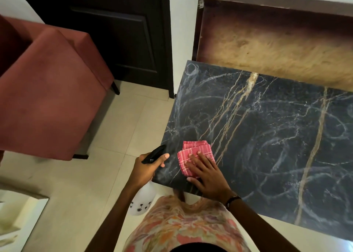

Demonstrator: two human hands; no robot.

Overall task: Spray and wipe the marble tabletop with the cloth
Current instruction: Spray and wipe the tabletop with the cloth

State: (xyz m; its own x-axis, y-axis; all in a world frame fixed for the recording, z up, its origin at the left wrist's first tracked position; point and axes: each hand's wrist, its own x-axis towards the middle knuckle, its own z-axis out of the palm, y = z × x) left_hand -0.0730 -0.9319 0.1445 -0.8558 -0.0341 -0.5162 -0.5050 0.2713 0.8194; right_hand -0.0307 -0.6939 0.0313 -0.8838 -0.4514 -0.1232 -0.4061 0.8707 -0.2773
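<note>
A black marble tabletop [267,137] veined in gold and streaked with pale smears stands against a white wall, tiled floor [118,129] open off its left edge. At the tabletop's near left corner, the right hand [207,172] presses flat, fingers spread, on a folded red checked cloth [193,152]. Just off that corner, the left hand [148,166] grips a white spray bottle [142,200] by its black trigger head; its contents cannot be made out. A red armchair [47,91] stands well left of the tabletop.

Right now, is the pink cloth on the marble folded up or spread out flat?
Folded. The pink cloth shows stacked layered edges at its far side and forms a compact pad under the flat right hand on the marble tabletop.
</note>
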